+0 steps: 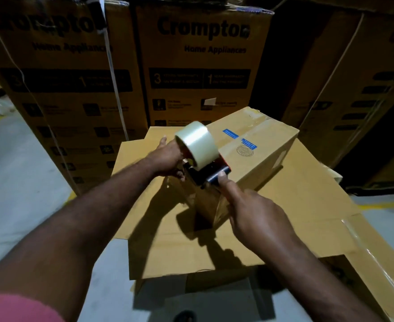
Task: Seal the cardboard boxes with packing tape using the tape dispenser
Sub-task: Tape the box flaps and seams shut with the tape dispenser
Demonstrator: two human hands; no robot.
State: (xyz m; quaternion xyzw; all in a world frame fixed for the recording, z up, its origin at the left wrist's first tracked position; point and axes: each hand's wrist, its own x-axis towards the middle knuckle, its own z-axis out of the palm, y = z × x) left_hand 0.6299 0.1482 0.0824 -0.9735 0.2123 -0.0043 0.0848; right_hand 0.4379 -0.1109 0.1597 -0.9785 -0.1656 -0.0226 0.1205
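**Two hands holding a tape dispenser on a small carton in a warehouse**

Tall brown cartons [203, 66] printed "Crompton Home Appliances" stood in a wall across the far side. A white strap [112, 73] ran down the left one. More dark cartons were stacked at the far right. The grey floor [17, 182] showed at left, and a yellow line [377, 204] was painted on it at right.

In the middle, flattened cardboard sheets [295, 205] lay over a lower box. On them sat a small cardboard box [256, 159] with blue labels [230, 133] on its top.

The tape dispenser [203, 176], red and black, rested on the near left corner of that box. Its roll of clear tape [198, 145] stood up above it and hid part of the box top.

The left hand [168, 159] reached in from the left and gripped the dispenser's side, with its fingers curled under the roll. The right hand [256, 212] came from the near right. Its thumb lay on the dispenser's black near end, and its other fingers were folded underneath, mostly out of sight. Both forearms were stretched forward, and a pink sleeve [17, 307] showed at the near left corner.
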